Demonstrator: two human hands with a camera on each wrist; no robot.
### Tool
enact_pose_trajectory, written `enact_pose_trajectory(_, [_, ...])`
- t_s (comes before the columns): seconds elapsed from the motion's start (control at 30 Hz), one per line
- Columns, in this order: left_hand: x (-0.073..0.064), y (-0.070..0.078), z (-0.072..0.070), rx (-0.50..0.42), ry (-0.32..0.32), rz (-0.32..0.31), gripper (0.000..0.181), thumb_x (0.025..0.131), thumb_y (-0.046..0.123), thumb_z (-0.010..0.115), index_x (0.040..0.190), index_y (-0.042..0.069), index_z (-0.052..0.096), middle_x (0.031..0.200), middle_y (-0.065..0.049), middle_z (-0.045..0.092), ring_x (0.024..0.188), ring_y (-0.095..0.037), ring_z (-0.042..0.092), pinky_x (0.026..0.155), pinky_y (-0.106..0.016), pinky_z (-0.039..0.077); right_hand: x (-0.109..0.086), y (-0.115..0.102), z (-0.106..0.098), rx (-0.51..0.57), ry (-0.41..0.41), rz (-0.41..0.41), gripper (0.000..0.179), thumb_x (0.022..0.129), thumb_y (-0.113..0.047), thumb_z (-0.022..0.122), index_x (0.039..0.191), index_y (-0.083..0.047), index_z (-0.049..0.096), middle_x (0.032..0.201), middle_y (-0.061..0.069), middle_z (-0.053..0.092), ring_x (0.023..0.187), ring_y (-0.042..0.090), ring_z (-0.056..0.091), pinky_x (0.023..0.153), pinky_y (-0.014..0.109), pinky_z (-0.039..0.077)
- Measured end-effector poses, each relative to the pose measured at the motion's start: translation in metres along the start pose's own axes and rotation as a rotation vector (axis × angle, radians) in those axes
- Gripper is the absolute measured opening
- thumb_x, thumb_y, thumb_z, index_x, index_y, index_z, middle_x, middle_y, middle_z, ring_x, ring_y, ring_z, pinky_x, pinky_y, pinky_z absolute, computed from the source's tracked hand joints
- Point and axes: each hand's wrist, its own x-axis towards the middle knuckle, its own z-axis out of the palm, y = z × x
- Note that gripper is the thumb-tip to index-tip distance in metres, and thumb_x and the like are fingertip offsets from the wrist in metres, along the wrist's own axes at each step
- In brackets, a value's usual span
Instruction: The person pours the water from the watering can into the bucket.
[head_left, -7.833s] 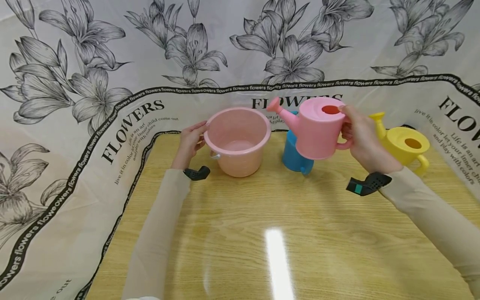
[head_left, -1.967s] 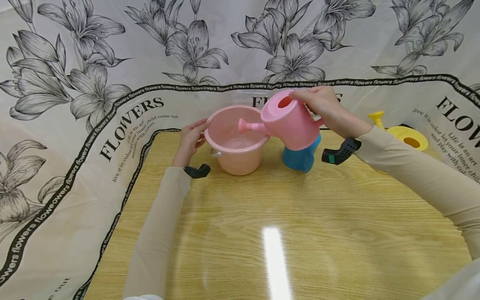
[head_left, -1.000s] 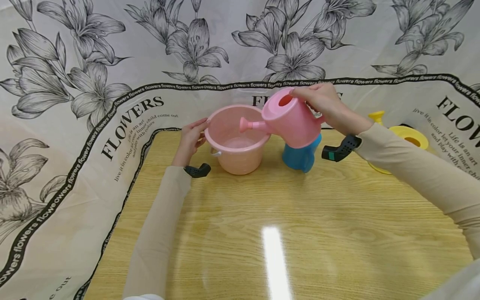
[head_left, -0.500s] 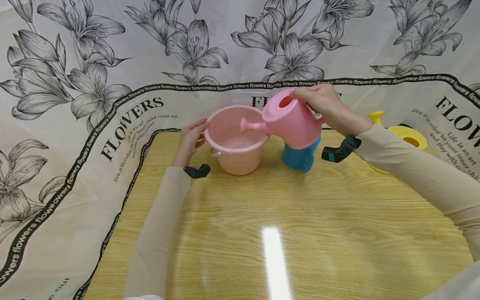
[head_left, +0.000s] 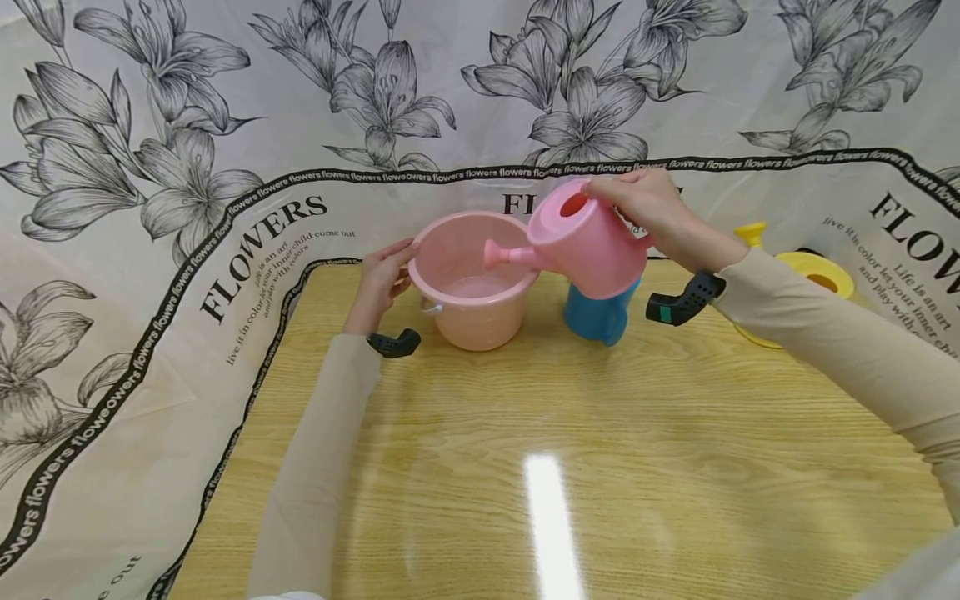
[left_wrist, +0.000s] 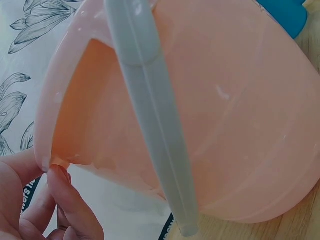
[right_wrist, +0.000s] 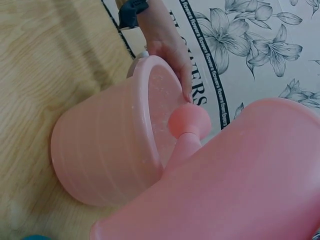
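Observation:
A pink bucket [head_left: 480, 323] stands upright on the table, its rim pinched at the left by my left hand [head_left: 384, 275]. In the left wrist view, thumb and fingers hold that rim [left_wrist: 44, 145], and the bucket's pale handle [left_wrist: 155, 110] hangs across the side. My right hand [head_left: 651, 210] grips a pink watering can [head_left: 588, 254] at its back and top opening. The can is tilted, its spout pointing left and its round sprinkler head [right_wrist: 190, 121] over the bucket's mouth. The right hand is out of sight in the right wrist view.
A blue watering can [head_left: 596, 317] stands right of the bucket, partly hidden under the pink one. Farther right is a yellow watering can [head_left: 813, 267], partly behind the right forearm. A flower-printed cloth [head_left: 420, 196] rises behind the wooden table [head_left: 465, 467].
Since the earliest frame, the pink watering can has moved left and tipped, bringing its spout over the bucket. Within the last second it has shifted slightly right. The left hand stays on the rim.

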Motion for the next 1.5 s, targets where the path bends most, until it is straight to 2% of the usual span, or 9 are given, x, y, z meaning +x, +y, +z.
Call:
enact_pose_trajectory(0.4, [0.0004,-0.0009,0.0002,0.006,0.0,0.006,0.037,0.091,0.031,0.066,0.126,0.017,0.064,0.096,0.002,0.062,0.065,-0.005,0.054,0.056,-0.014,0.046,-0.0013,-0.0015,-0.0006,-0.011,-0.001,-0.001,0.039,0.08,-0.052,0.069,0.057,-0.026,0.051,0.057,-0.01,0.029,0.078,0.014,0.039,0.073,0.047,0.04])
enact_pose_trajectory(0.6, [0.0014,-0.0021,-0.0001,0.003,0.003,0.011,0.036,0.091,0.031,0.066,0.124,0.018,0.065,0.099,0.001,0.063,0.065,-0.006,0.054,0.057,-0.015,0.046,-0.0015,-0.0041,-0.0006,-0.019,-0.007,0.005,0.044,0.079,-0.053,0.07,0.056,-0.024,0.046,0.057,-0.01,0.027,0.077,0.013,0.039,0.075,0.047,0.041])
enact_pose_trajectory(0.83, [0.0007,-0.0019,-0.0009,0.001,-0.006,0.023,0.035,0.09,0.032,0.068,0.122,0.018,0.067,0.096,0.003,0.064,0.066,-0.006,0.055,0.058,-0.015,0.047,-0.0017,-0.0072,0.0011,-0.054,-0.006,0.007,0.043,0.079,-0.054,0.07,0.058,-0.023,0.047,0.059,-0.01,0.032,0.078,0.013,0.041,0.069,0.042,0.045])
enact_pose_trajectory(1.0, [0.0021,-0.0023,-0.0008,0.012,-0.015,0.007,0.039,0.091,0.032,0.066,0.128,0.018,0.063,0.098,0.003,0.061,0.065,-0.005,0.054,0.056,-0.014,0.046,-0.0014,-0.0079,0.0016,-0.042,-0.017,0.01,0.043,0.079,-0.053,0.071,0.057,-0.024,0.048,0.057,-0.01,0.03,0.08,0.013,0.041,0.074,0.045,0.041])
enact_pose_trajectory(1.2, [-0.0005,-0.0022,-0.0001,0.004,-0.005,0.021,0.035,0.09,0.033,0.068,0.122,0.018,0.067,0.096,0.002,0.064,0.067,-0.007,0.055,0.058,-0.015,0.047,-0.0007,-0.0086,0.0019,-0.047,-0.017,0.0,0.044,0.079,-0.052,0.071,0.054,-0.025,0.047,0.057,-0.01,0.029,0.085,0.015,0.039,0.075,0.045,0.034])
enact_pose_trajectory(1.4, [-0.0004,-0.0016,0.0002,0.001,-0.003,0.017,0.034,0.09,0.032,0.068,0.121,0.018,0.067,0.096,0.003,0.064,0.066,-0.007,0.055,0.058,-0.015,0.047,-0.0004,-0.009,0.0021,-0.06,-0.008,-0.024,0.048,0.08,-0.051,0.07,0.05,-0.024,0.042,0.053,-0.009,0.028,0.075,0.014,0.038,0.073,0.044,0.03])
enact_pose_trajectory(1.5, [0.0019,-0.002,-0.0004,0.01,-0.003,0.0,0.035,0.091,0.031,0.067,0.123,0.018,0.066,0.097,0.002,0.062,0.066,-0.006,0.054,0.057,-0.015,0.047,0.0,-0.0093,0.0021,-0.063,0.006,-0.03,0.047,0.08,-0.05,0.07,0.05,-0.024,0.044,0.053,-0.01,0.029,0.075,0.014,0.037,0.074,0.043,0.03])
